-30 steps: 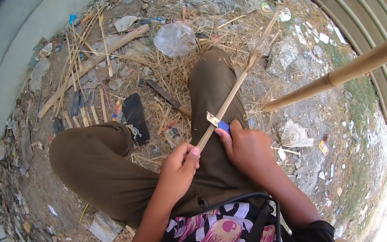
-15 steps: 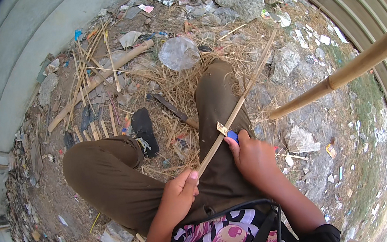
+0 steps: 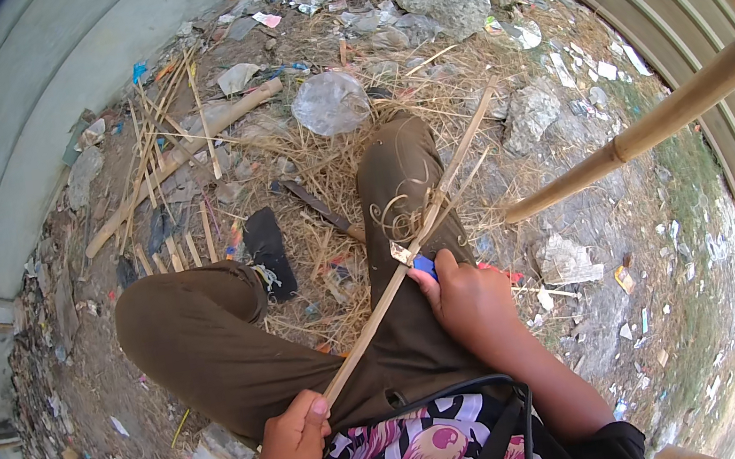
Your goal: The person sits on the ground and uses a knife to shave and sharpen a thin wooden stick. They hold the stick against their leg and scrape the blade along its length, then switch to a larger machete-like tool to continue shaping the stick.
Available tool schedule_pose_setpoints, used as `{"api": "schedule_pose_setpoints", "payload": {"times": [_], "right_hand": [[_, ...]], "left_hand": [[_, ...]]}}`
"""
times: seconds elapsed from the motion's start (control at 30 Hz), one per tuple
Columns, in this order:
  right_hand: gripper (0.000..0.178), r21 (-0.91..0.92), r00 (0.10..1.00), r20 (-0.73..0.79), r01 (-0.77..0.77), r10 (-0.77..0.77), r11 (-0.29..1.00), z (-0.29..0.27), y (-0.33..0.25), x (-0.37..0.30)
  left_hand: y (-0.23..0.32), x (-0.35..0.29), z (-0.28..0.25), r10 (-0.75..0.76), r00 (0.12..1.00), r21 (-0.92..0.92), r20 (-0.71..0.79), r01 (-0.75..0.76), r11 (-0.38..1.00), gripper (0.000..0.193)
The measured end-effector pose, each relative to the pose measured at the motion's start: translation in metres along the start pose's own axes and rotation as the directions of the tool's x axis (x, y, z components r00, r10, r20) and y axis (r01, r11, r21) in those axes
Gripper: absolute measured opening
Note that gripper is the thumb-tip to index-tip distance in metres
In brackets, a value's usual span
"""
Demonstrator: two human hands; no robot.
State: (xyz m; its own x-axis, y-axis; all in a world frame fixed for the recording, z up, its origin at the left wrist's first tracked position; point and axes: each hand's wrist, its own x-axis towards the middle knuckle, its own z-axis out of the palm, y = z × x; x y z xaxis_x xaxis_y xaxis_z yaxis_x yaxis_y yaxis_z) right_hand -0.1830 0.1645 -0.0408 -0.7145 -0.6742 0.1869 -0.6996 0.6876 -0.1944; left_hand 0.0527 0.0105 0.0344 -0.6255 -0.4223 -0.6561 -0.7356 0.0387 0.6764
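Observation:
My left hand (image 3: pixel 290 442) is closed round the near end of a long, thin bamboo strip (image 3: pixel 366 336), low beside my shirt. The strip runs slantwise over my right thigh and up to the far right. My right hand (image 3: pixel 479 306) grips a blue-handled cutter knife (image 3: pixel 423 266), its blade lying across the strip near the middle. Most of the handle is hidden in my fingers. Thin curled shavings (image 3: pixel 403 213) hang by the strip beyond the blade, and a sliver splits away on its right side.
A larger knife (image 3: pixel 317 207) lies on dry straw between my legs, beside a dark cloth-like piece (image 3: pixel 269 254). Several bamboo strips (image 3: pixel 154 147) lie at the far left across a thicker pole (image 3: pixel 185 152). A bamboo pole (image 3: pixel 647 129) juts in from the right. Rocks (image 3: pixel 445 1) lie ahead.
My left hand has drawn the bamboo strip toward the lower left, sliding it past the blade. More curled shavings stand out beyond the knife. My right hand has shifted only slightly.

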Motion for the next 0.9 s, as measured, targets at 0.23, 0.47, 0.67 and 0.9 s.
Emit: {"api": "schedule_pose_setpoints", "payload": {"times": [0.23, 0.47, 0.67, 0.9], "right_hand": [[0.047, 0.102, 0.996, 0.079, 0.026, -0.034, 0.994, 0.001, 0.008, 0.004], [0.047, 0.106, 0.992, 0.122, 0.025, -0.038, 0.994, -0.008, 0.015, 0.009], [0.046, 0.087, 0.988, 0.147, 0.036, -0.048, 0.996, -0.007, 0.008, 0.008], [0.046, 0.060, 0.991, 0.114, 0.062, -0.069, 0.996, -0.003, 0.008, 0.008]], "left_hand": [[-0.027, -0.023, -0.008, -0.096, 0.994, -0.264, 0.051, 0.106, 0.959, 0.032], [0.004, 0.013, 0.003, 0.068, 0.997, 0.027, 0.021, -0.068, 0.997, 0.023], [0.033, 0.123, 0.058, 0.319, 0.945, -0.188, 0.067, -0.302, 0.935, 0.040], [0.066, 0.148, 0.066, 0.397, 0.915, 0.002, 0.077, -0.398, 0.917, 0.038]]}}
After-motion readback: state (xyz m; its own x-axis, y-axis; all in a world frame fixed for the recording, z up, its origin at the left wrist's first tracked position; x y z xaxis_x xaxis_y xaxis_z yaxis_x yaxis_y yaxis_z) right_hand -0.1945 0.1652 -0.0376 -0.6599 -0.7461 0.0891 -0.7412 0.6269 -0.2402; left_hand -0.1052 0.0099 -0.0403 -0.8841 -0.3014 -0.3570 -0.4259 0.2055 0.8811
